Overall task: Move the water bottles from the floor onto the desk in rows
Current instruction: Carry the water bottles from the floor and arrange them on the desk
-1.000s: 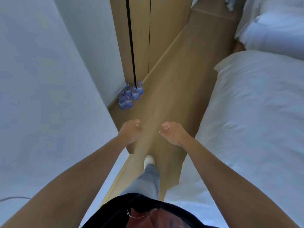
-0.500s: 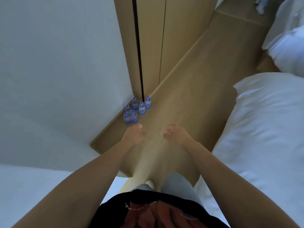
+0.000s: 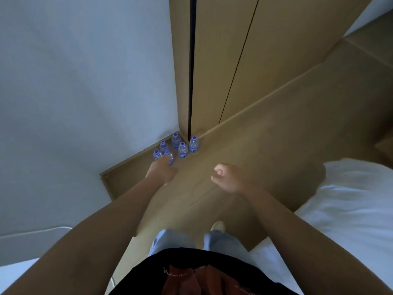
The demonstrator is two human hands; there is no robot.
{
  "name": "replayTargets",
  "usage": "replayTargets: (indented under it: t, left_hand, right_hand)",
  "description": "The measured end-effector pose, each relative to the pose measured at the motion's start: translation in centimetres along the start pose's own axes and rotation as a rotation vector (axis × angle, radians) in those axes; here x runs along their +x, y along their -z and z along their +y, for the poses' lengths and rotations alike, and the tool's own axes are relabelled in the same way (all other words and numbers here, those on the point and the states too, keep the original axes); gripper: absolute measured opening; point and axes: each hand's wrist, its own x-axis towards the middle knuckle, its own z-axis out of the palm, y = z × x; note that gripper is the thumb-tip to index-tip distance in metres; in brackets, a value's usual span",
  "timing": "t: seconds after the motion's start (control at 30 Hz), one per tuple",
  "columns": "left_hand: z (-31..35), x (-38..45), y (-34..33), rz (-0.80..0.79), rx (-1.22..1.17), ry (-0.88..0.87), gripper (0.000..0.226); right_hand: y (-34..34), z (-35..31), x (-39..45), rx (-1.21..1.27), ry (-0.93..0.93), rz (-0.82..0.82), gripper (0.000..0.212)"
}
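Several small clear water bottles [image 3: 182, 149] with blue labels and white caps stand upright in a cluster on the wooden floor, in the corner where the white wall meets the wooden wardrobe. My left hand [image 3: 162, 170] is stretched out just in front of the nearest bottle [image 3: 169, 156] and partly covers it in the picture; it holds nothing. My right hand [image 3: 226, 178] hovers to the right, well short of the bottles, fingers loosely curled and empty. No desk is in view.
A wooden wardrobe [image 3: 234, 60] with a dark door gap rises behind the bottles. A white wall [image 3: 85, 81] runs along the left. A white bed [image 3: 350, 205] fills the right. My legs and a white shoe [image 3: 218, 226] stand on the wooden floor [image 3: 276, 145].
I have walked closer to the bottles, which now look larger. My left hand has reached forward to the nearest bottle. My right hand has drifted to the right, away from the left.
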Motion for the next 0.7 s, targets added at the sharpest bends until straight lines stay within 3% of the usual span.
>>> replayTargets:
  t: [0.23,0.5,0.7]
  left_hand:
    - [3.3,2.5,-1.5,0.103,-0.206,0.224,0.048]
    - [2.4,9.1,-1.1,0.103,-0.300,0.364,0.056]
    - [1.4,15.9,-0.1,0.097,-0.325,0.400,0.056]
  right_hand:
    - [4.9,3.1,5.8,0.013,0.012,-0.097,0.045]
    - [5.3,1.2,14.5,-0.042,0.028,-0.232,0.050]
    - [5.3,0.2,22.0,0.020,-0.023,-0.244,0.056]
